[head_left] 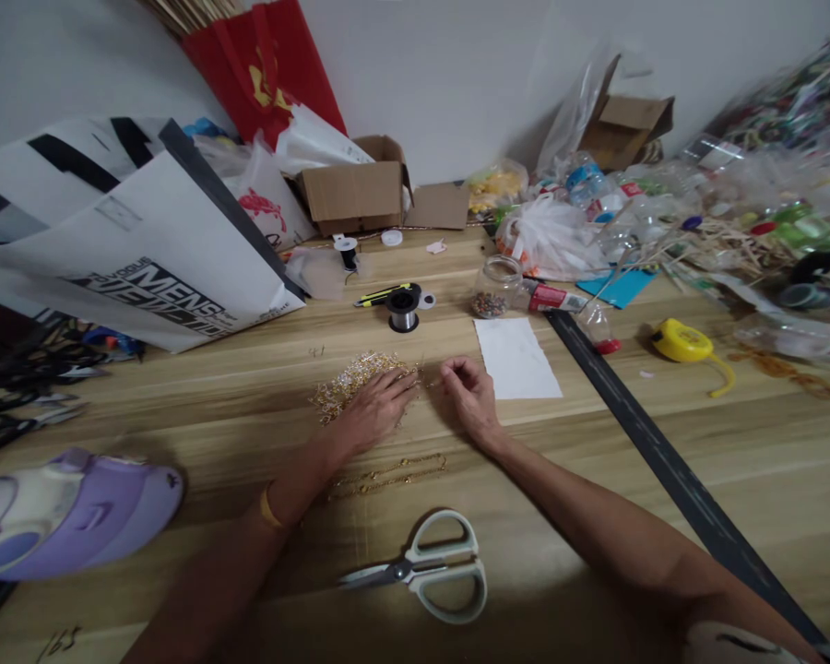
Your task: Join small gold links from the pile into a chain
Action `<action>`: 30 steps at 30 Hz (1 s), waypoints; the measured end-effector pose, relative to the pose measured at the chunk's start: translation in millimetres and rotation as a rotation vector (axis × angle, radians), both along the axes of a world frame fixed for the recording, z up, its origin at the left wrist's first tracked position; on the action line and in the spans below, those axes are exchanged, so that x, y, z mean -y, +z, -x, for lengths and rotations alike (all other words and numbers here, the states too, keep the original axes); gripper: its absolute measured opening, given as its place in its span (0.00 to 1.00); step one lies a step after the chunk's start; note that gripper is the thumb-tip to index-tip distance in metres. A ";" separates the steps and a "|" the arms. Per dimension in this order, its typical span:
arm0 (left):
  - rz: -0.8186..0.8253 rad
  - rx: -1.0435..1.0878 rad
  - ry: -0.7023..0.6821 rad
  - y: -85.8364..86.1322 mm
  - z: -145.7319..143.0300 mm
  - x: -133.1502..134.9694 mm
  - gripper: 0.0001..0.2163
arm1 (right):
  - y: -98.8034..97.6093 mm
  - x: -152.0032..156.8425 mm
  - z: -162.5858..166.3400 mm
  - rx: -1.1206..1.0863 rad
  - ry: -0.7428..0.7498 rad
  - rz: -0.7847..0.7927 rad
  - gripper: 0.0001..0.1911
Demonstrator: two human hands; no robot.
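Observation:
On the wooden table, a loose pile of small gold and clear beads [342, 385] glitters under and around my left hand [385, 401]. That hand lies over the pile's right side, palm down with fingers stretched out. Just to its right, my right hand [468, 392] is closed in a pinch; whatever its fingertips hold is too small to name. A few tiny gold bits lie in the gap between the hands. Nearer to me rests a gold chain [394, 473], laid in a long loop. Below it lie white-handled scissors [421, 567], blades pointing left.
Beyond the hands stand a wire spool [403, 312], a utility knife [373, 295] and a jar of beads [496, 290]. A white paper [518, 360] lies by my right hand. A yellow tape measure [681, 341] is right; a purple iron-like appliance [89, 512] is left.

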State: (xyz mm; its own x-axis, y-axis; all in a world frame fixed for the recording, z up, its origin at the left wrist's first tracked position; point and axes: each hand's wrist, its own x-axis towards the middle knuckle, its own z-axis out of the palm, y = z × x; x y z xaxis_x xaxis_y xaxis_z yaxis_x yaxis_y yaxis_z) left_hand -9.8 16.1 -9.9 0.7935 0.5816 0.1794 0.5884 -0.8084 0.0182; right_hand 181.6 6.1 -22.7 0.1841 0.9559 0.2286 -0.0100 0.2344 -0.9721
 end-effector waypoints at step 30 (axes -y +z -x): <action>0.169 0.360 0.102 18.6 40.3 38.1 0.06 | 1.6 6.7 2.2 0.114 0.112 -0.022 0.09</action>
